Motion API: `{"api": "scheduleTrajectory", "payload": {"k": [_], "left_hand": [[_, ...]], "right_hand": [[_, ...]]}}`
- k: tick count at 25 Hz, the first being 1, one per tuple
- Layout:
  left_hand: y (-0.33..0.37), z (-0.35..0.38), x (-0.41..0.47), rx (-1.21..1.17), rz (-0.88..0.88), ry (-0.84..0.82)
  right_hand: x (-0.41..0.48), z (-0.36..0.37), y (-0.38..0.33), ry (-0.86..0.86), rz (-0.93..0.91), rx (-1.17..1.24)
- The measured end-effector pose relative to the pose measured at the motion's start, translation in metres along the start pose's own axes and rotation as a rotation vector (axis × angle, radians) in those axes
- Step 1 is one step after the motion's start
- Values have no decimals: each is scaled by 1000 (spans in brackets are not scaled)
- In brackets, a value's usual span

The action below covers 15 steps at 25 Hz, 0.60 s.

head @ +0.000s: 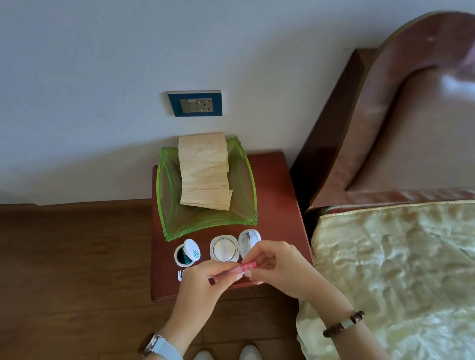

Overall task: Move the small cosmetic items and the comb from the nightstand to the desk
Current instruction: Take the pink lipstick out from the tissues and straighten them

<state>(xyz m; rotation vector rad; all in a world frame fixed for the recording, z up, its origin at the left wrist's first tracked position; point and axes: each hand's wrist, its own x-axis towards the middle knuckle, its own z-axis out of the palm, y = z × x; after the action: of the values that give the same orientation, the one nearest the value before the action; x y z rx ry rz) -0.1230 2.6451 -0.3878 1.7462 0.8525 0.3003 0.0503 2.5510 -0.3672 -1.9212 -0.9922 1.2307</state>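
Both hands meet over the front of the red-brown nightstand point(274, 187). My left hand point(205, 283) and my right hand point(278, 265) each pinch an end of a small pink tube point(246, 267), held level between them. Behind the hands lies an open white compact point(225, 248) with its mirror lid point(248, 240) tipped up. To its left sits a small open white case point(186, 253) with a green logo on its lid. A white comb point(180, 275) pokes out from under my left hand; most of it is hidden.
A green plastic tray point(247, 180) holding folded beige tissues point(205, 172) fills the back of the nightstand. A wall socket point(195, 103) is above it. The bed point(406, 259) and its headboard point(415, 121) stand close on the right. Wooden floor lies to the left.
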Motion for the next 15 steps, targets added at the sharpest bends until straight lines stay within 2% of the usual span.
{"api": "scheduleTrajectory", "payload": {"k": [6,11,15], "left_hand": [[-1,5,-5,4,12,-6],[-5,9,-8,15,41,-3],[-11,13,-8,43,53,8]], "right_hand": [[-3,7,7,29,48,38],[-7,7,13,42,-5,67],[-11,9,17,66,51,127]]}}
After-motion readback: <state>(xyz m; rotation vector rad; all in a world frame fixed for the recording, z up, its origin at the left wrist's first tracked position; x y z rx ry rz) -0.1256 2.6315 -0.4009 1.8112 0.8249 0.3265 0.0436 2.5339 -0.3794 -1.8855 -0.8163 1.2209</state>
